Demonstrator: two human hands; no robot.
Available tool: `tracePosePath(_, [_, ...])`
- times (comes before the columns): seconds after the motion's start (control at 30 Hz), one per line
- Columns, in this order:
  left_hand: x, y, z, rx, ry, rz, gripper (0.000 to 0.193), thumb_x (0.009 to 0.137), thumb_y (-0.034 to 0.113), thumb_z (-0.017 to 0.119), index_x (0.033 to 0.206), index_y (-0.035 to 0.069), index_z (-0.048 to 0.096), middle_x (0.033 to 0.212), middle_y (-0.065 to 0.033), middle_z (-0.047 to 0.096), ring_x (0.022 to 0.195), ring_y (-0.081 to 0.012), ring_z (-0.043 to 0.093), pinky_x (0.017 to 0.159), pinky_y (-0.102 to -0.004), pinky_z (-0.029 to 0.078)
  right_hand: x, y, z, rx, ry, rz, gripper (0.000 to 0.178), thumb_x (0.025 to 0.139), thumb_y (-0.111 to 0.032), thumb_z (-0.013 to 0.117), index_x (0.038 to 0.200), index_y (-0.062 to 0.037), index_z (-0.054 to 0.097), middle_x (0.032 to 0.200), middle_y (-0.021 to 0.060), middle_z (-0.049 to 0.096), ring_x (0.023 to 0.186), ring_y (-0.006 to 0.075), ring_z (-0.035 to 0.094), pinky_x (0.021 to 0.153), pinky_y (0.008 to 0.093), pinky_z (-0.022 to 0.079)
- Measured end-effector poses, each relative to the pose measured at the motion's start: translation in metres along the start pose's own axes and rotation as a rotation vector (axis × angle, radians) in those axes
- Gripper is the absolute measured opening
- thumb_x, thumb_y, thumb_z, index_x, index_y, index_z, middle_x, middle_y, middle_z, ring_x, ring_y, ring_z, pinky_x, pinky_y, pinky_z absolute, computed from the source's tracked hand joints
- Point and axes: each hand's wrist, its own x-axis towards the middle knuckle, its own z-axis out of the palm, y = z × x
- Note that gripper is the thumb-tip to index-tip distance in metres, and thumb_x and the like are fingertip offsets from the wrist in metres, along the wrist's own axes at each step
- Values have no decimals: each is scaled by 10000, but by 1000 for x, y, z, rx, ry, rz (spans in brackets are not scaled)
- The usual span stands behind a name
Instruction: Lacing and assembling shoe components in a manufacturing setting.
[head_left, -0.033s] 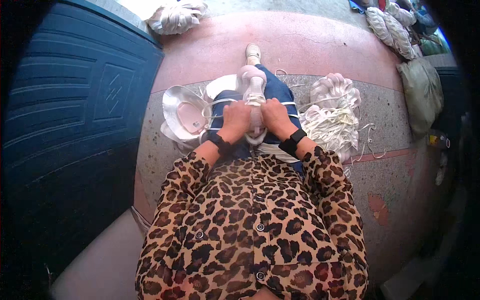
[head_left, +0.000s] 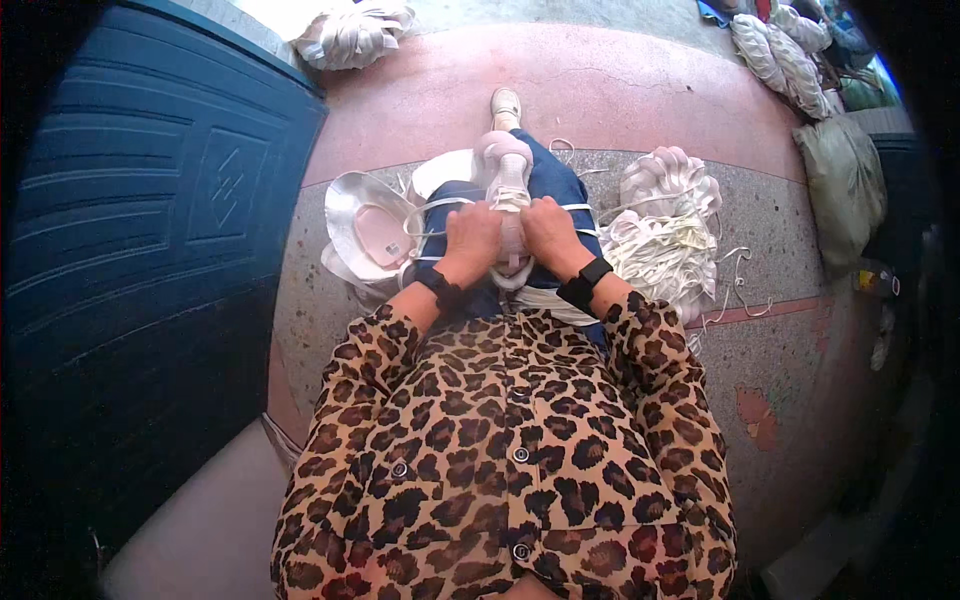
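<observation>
A pale pink and white sneaker upper (head_left: 508,170) lies lengthwise between my thighs, toe away from me; I cannot see whether it has a sole. Over its lacing, my left hand (head_left: 472,240) and my right hand (head_left: 550,238) are closed, knuckles up and close together. White shoelace (head_left: 440,204) runs out from both hands across my jeans, so each appears to grip a lace; the fingertips are hidden. To the right on the floor lies a heap of loose white laces (head_left: 660,255). Beyond it sits a stack of pale pink uppers (head_left: 670,185).
On the left, a silver-lined open bag (head_left: 350,205) holds a pink phone (head_left: 382,235). A blue panelled door (head_left: 150,200) stands beside it. White bundles (head_left: 355,35) lie at the far left, more bundles (head_left: 775,60) and a pale sack (head_left: 845,190) at the right.
</observation>
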Motion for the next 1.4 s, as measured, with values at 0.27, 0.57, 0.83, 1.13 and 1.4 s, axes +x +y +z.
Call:
tracePosePath(0.27, [-6,-2,5,-86,-21,-82,123,832,161,591,873,107,694,938,-113,623,915,-329,624,740,-477,474,16,32,10,622,-278,235,134,795,-114,684,819,14,713,774,114,695,643,243,624,616,337,497])
tracePosePath(0.57, [8,-4,10,-601,-117,-282,212,802,110,558,892,56,742,852,-228,681,868,-397,670,784,-481,517,5,35,29,1137,-282,478,222,890,-187,668,797,12,704,702,52,650,616,173,578,594,312,463])
tracePosePath(0.83, [6,-11,22,-639,-35,-256,259,818,142,537,943,61,749,870,-242,682,872,-388,680,793,-444,526,-7,0,26,583,128,305,168,927,-161,530,960,-2,570,829,273,642,822,470,628,720,535,488])
tracePosePath(1.13, [10,-16,23,-677,-147,-321,219,844,148,639,975,-1,732,900,-181,723,833,-243,705,761,-338,539,-6,-8,30,559,219,407,169,905,-109,546,1043,-17,513,851,267,644,833,465,630,711,519,495])
tracePosePath(1.4, [10,-15,23,-791,-131,-372,234,849,193,677,951,-11,727,872,-153,728,783,-220,694,716,-324,530,0,8,39,637,188,247,195,882,-78,569,1063,-17,529,894,263,656,879,443,642,753,493,504])
